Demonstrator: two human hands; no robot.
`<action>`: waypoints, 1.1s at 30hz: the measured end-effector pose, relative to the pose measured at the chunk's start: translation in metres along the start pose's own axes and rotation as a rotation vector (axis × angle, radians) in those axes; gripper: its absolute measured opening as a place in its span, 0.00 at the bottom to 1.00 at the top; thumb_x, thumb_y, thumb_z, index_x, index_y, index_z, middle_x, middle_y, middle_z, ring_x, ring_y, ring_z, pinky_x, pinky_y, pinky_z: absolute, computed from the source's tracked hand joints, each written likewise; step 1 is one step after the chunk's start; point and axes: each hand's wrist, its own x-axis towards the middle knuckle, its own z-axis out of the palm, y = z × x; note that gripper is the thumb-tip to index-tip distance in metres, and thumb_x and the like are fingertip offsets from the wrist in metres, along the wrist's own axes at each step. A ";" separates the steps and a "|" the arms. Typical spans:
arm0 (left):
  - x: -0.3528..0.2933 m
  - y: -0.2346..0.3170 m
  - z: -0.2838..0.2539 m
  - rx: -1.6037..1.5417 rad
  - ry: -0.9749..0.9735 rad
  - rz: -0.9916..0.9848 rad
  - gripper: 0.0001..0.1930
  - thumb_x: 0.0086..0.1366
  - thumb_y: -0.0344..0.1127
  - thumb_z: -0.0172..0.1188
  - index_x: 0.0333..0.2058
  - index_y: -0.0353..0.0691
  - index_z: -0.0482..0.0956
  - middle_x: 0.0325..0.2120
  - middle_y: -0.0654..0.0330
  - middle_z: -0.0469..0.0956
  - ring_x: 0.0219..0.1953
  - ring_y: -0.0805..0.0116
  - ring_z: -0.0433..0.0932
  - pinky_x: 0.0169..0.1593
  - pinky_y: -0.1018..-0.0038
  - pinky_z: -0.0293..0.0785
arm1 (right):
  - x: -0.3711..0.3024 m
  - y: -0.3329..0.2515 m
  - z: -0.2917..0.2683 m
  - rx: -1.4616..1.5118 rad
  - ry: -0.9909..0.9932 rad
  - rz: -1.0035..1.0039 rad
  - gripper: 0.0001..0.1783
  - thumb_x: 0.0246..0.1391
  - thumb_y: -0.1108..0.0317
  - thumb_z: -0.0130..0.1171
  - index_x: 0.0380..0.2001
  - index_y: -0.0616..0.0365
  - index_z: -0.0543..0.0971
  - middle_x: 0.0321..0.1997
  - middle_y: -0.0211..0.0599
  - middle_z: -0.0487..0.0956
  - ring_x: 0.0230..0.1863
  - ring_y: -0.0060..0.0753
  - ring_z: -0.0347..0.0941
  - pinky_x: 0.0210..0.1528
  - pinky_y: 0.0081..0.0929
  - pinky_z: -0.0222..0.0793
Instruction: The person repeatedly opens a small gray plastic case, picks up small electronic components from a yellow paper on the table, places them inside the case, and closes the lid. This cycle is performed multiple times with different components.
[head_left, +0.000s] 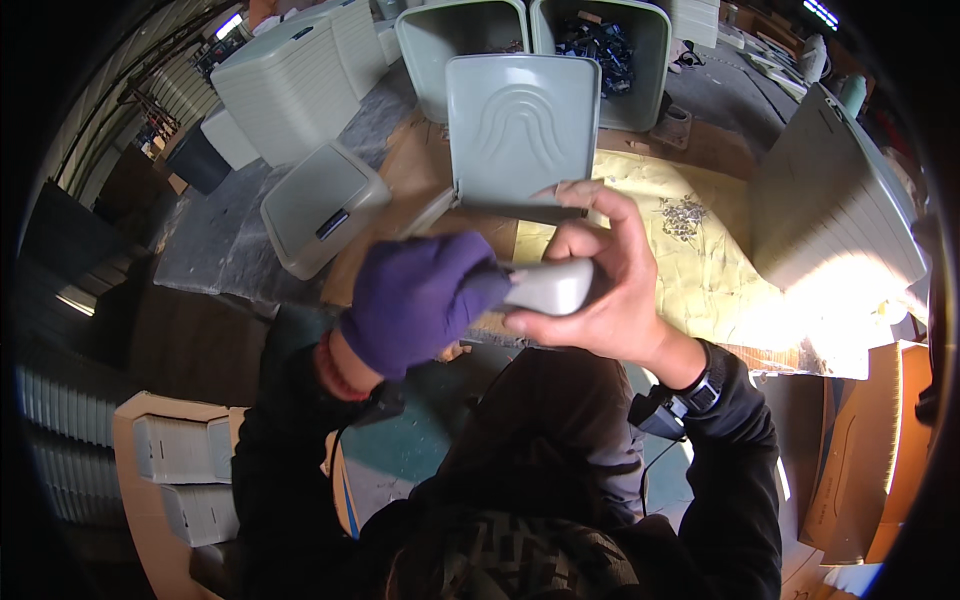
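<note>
A light grey rounded plastic piece is between my two hands, above the table's near edge. My right hand, bare, curls thumb and fingers around its right end. My left hand, in a purple glove, is closed in a fist at its left end, somewhat blurred. What lies inside that fist is hidden. Just beyond my hands a grey-green lid with raised arch lines stands tilted up, its inner face toward me. Another grey lid, with a dark latch slot, lies to the left.
Two grey-green bins stand at the back, the right one holding small dark parts. Stacked lids rise at back left, with another stack at right. Small metal pieces lie on yellow paper. Cardboard boxes flank me below.
</note>
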 end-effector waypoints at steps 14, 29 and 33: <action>0.026 -0.013 0.025 0.217 0.138 0.283 0.14 0.57 0.46 0.71 0.26 0.48 0.76 0.17 0.66 0.69 0.18 0.68 0.71 0.24 0.71 0.69 | -0.026 0.000 -0.018 0.046 0.160 0.312 0.63 0.37 0.76 0.82 0.72 0.58 0.50 0.30 0.30 0.75 0.34 0.21 0.71 0.42 0.21 0.67; 0.015 -0.013 0.034 -0.323 -0.797 -0.014 0.41 0.54 0.57 0.72 0.56 0.32 0.68 0.42 0.43 0.77 0.44 0.47 0.80 0.47 0.56 0.75 | -0.052 0.022 -0.050 -0.293 -0.228 0.201 0.72 0.41 0.66 0.82 0.77 0.59 0.40 0.64 0.51 0.68 0.51 0.36 0.77 0.59 0.38 0.72; 0.112 -0.040 0.022 0.572 0.016 0.013 0.55 0.57 0.67 0.66 0.70 0.31 0.57 0.64 0.41 0.66 0.62 0.47 0.69 0.64 0.57 0.66 | -0.057 0.032 -0.069 -0.428 -0.097 0.421 0.74 0.48 0.62 0.78 0.76 0.59 0.28 0.80 0.62 0.41 0.81 0.50 0.41 0.78 0.45 0.44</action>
